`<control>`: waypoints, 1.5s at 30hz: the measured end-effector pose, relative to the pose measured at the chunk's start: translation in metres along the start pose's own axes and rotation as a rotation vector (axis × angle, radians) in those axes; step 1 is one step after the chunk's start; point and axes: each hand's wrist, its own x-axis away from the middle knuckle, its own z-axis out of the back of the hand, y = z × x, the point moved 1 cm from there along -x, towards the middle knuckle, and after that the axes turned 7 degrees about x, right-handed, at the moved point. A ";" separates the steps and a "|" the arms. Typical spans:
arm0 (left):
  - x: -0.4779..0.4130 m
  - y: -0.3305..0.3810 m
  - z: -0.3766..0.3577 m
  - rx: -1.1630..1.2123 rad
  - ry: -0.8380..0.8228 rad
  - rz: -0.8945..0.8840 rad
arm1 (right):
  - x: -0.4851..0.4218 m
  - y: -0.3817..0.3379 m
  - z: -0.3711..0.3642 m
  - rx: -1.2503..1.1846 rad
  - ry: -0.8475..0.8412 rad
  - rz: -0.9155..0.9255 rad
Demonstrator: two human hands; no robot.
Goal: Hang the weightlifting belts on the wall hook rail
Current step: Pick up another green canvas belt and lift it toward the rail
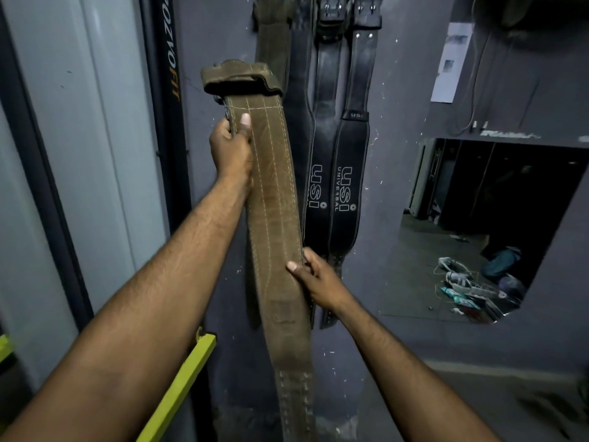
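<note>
I hold a long brown suede weightlifting belt (274, 199) upright in front of the grey wall. My left hand (231, 148) grips it near the top, just under the folded buckle end. Lower down, my right hand (315, 279) is closed on the belt's right edge. Behind it, two black leather belts (345, 173) printed "USI" hang side by side from the wall, and another brown belt (271, 33) hangs to their left. The hook rail itself lies above the frame's top edge and is not visible.
A dark vertical post (167, 90) with lettering and a pale panel stand at the left. A yellow bar (181, 384) slants up at the lower left. A mirror (478, 224) on the right wall reflects floor clutter. A paper sheet (449, 62) hangs above it.
</note>
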 end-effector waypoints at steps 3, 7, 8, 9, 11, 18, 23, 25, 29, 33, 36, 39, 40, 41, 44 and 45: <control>0.001 0.001 0.002 0.013 -0.027 0.061 | 0.006 0.006 -0.004 -0.056 -0.032 -0.008; 0.013 0.005 -0.004 0.007 -0.111 0.158 | 0.005 0.001 0.002 -0.033 -0.086 -0.076; 0.016 0.006 -0.007 -0.002 -0.127 0.180 | 0.000 -0.009 0.007 -0.035 -0.031 -0.054; 0.020 0.008 -0.011 -0.016 -0.147 0.197 | -0.007 -0.025 0.014 -0.051 0.042 -0.018; 0.028 0.009 -0.020 -0.049 -0.194 0.212 | -0.025 -0.067 0.030 -0.146 0.197 0.048; 0.047 0.004 -0.034 -0.068 -0.362 0.245 | -0.059 -0.156 0.073 -0.550 0.350 0.121; 0.056 -0.006 -0.009 -0.361 -0.651 0.347 | -0.062 -0.145 0.079 -0.711 0.458 0.076; 0.064 -0.014 -0.004 -0.487 -0.634 0.269 | -0.063 -0.143 0.078 -0.701 0.511 0.102; 0.080 -0.022 -0.007 -0.672 -0.420 -0.028 | -0.061 -0.140 0.071 -0.721 0.530 0.171; 0.081 -0.024 0.009 -0.504 -0.554 0.089 | -0.057 -0.142 0.076 -0.665 0.528 0.261; 0.094 -0.039 0.017 -0.639 -0.505 0.032 | -0.059 -0.149 0.080 -0.600 0.581 0.287; 0.107 -0.047 0.011 -0.681 -0.336 -0.062 | -0.060 -0.149 0.077 -0.590 0.597 0.285; 0.109 -0.046 0.011 -0.665 -0.329 -0.065 | -0.060 -0.148 0.077 -0.593 0.595 0.283; 0.109 -0.045 0.014 -0.638 -0.354 -0.047 | -0.059 -0.148 0.078 -0.599 0.592 0.285; 0.110 -0.050 0.026 -0.600 -0.518 0.065 | -0.059 -0.148 0.087 -0.633 0.604 0.289; 0.114 -0.052 0.029 -0.637 -0.532 0.067 | -0.060 -0.148 0.089 -0.639 0.609 0.292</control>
